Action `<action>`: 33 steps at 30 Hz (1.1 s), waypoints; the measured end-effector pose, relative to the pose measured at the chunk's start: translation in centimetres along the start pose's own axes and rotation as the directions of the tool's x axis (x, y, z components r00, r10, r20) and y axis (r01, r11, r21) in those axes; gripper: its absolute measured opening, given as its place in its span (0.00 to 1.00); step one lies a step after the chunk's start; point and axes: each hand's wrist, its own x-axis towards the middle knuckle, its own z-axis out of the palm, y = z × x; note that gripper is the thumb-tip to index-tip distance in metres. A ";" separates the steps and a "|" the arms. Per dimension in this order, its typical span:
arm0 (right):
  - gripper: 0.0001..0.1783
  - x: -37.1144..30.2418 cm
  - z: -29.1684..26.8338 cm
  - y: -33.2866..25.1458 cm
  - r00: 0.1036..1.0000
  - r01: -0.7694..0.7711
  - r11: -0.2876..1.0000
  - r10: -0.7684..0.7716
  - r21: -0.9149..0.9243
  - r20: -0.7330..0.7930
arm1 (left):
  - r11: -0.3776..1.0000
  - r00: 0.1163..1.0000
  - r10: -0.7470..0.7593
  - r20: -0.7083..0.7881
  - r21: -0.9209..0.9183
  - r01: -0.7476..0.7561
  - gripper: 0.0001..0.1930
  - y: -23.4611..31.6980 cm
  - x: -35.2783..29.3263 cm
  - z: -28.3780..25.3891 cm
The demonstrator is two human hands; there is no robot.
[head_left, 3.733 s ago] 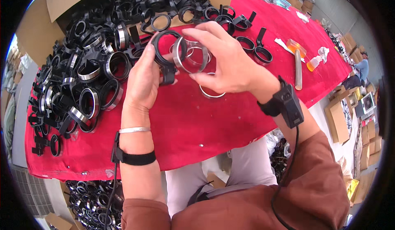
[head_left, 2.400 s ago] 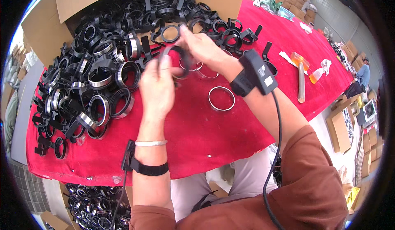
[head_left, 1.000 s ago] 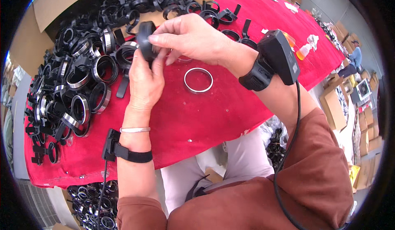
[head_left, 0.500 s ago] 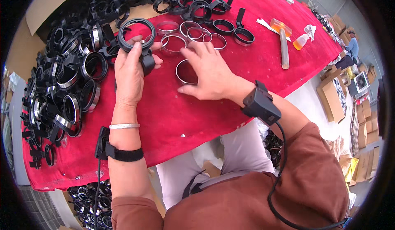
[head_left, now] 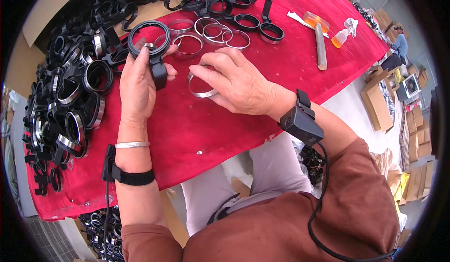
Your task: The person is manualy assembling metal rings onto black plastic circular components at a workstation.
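My left hand (head_left: 137,91) is closed around a black ring with a tab (head_left: 158,73), holding it up over the table at the left. The ring's round opening faces up, and the tab hangs down beside my fingers. To its right, my right hand (head_left: 241,84) has its fingers closed on a thin silver metal ring (head_left: 201,94); the fingers hide the ring's right part. Beyond my hands lie several loose silver rings (head_left: 216,41), some overlapping. A few black rings with tabs (head_left: 272,39) lie farther back.
A large heap of black and silver rings (head_left: 70,93) covers the table's left side, beside a cardboard box (head_left: 58,11). A hammer (head_left: 321,51) and a small bottle of orange liquid (head_left: 339,38) lie on the red cloth (head_left: 281,88) at right. Another person (head_left: 400,46) is far right.
My right hand has gone from spread above the near silver ring to gripping it. My left hand still holds the black ring.
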 end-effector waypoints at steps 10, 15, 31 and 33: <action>0.39 -1.5 -2.8 -0.5 0.899 -0.417 0.789 0.430 0.452 0.078 | 0.997 0.997 -0.057 0.054 0.064 0.053 0.26 0.0 -0.6 0.8; 0.40 -1.4 -3.2 -1.0 0.691 -0.696 0.716 0.654 0.041 0.310 | 0.995 0.991 -0.076 0.115 -0.050 0.082 0.20 -0.1 -0.7 1.1; 0.40 1.6 -4.4 3.2 0.537 -0.304 0.939 0.032 0.158 0.843 | 0.958 0.951 -0.266 0.156 -0.071 0.279 0.27 0.3 -0.8 1.7; 0.38 1.8 -5.2 3.1 0.598 -0.310 0.943 0.093 0.122 0.796 | 0.947 0.943 -0.287 0.167 -0.099 0.306 0.26 0.2 -0.8 1.6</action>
